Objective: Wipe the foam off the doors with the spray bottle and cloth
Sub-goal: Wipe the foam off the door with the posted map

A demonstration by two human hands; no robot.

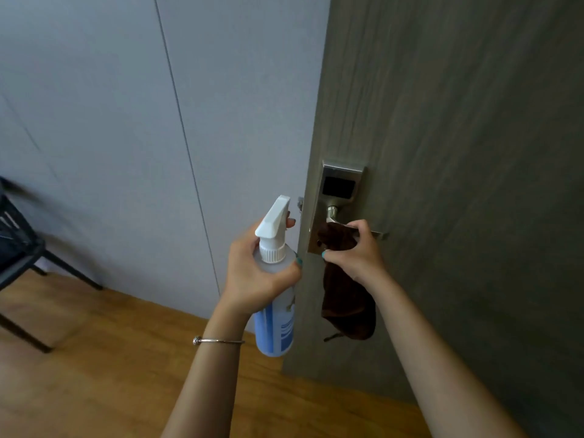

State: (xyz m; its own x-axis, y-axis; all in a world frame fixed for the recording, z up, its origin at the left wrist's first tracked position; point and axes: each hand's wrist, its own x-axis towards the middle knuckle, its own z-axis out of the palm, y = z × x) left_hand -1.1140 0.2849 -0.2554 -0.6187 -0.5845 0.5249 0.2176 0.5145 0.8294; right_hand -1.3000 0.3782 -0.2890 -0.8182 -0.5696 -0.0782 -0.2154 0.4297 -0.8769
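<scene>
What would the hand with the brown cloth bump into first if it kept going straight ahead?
The right hand grips the brown cloth at the metal door handle. Going straight on, it would probably meet the handle's lock plate first, then the door behind; depth is hard to judge.

— What's worn on the arms?
— No sleeves in view. A thin silver bangle (218,341) with a small bead circles the left wrist.
— And the nails?
— Teal polish on the left hand (252,273) and right hand (357,254).
</scene>
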